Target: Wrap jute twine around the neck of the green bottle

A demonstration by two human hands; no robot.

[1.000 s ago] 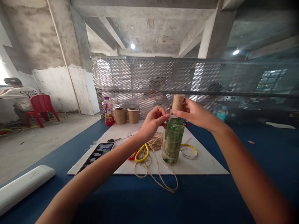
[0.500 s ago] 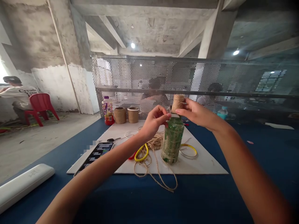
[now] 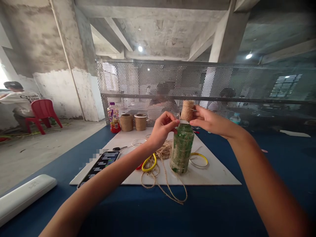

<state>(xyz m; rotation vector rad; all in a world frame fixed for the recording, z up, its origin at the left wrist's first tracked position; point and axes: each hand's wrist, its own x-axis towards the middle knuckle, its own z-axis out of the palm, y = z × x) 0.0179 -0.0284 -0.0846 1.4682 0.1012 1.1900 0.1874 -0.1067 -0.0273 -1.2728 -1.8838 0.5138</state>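
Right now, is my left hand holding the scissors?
No, your left hand is at the neck of the bottle, while the yellow-handled scissors lie on the white board.

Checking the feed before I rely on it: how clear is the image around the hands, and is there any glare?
Head view: the green twine-wrapped plastic bottle, left hand and right hand look reasonably sharp. Head view: wide-angle distortion bows the perforated metal screen; a bright window at far left is blown out.
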